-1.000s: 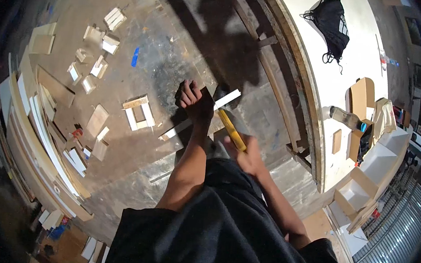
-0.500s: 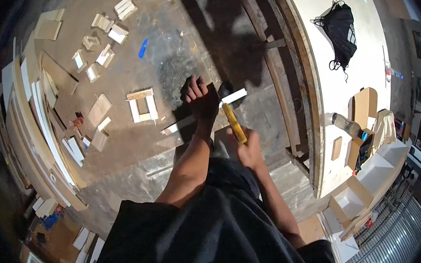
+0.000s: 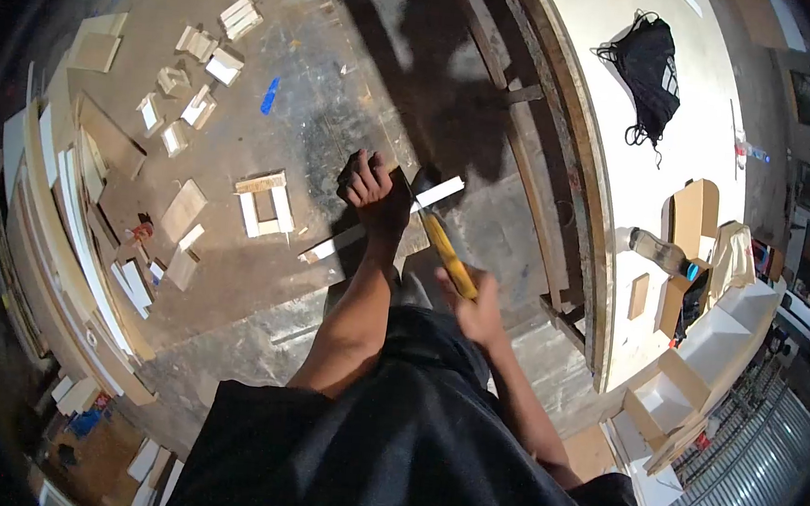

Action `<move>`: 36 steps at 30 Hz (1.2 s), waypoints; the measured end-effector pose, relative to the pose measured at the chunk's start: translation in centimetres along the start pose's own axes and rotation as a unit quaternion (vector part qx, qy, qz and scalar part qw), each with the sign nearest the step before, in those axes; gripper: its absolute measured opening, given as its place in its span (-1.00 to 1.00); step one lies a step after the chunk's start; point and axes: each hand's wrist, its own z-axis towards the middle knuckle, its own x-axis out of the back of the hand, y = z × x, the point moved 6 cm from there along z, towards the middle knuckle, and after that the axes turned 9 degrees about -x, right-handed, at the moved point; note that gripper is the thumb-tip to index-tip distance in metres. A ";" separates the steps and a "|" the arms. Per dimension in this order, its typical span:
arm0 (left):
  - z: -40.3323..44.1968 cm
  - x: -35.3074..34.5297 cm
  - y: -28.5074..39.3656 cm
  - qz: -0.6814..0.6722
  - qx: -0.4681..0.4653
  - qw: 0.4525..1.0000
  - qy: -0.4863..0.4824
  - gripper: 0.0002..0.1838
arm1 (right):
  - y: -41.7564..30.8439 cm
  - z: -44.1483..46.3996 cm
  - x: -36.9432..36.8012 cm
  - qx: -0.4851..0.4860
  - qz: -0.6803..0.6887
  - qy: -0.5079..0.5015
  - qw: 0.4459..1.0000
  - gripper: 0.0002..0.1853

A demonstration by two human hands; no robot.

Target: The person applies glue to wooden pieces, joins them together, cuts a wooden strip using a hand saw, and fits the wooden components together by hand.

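My right hand (image 3: 479,306) is wrapped round the yellow handle (image 3: 449,257) of what looks like a handsaw. Its thin dark blade runs up from the handle, close beside my left hand, and crosses a white wooden strip (image 3: 440,192). The strip lies slantwise under my left forearm, with its other end showing to the left. My left hand (image 3: 370,182) is closed, knuckles up, beyond the strip. What its fingers grip is hidden in shadow.
A small wooden frame (image 3: 264,204) lies on the floor to the left, with several small wooden pieces (image 3: 225,66) beyond. Long boards (image 3: 67,198) stand at far left. A white-topped table (image 3: 612,155) on the right carries a black cloth item (image 3: 649,82) and a bottle (image 3: 660,250).
The yellow handle has moved slightly down and left in view, along with my right hand. My left hand stays closed near the strip. The whole view has shifted a little.
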 end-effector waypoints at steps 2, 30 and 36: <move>-0.1 0.3 -0.1 -0.006 0.012 0.999 -0.052 -0.44 | -1.3 -0.1 0.5 0.030 -0.043 0.037 0.998 -0.59; 0.0 0.8 0.1 0.020 -0.020 0.998 0.061 -0.55 | -1.7 -2.2 0.6 0.152 0.008 0.048 0.987 -0.63; -0.3 1.4 0.0 0.011 -0.011 1.000 -0.005 -0.48 | -1.3 1.4 -0.9 0.101 0.026 0.007 0.995 -0.59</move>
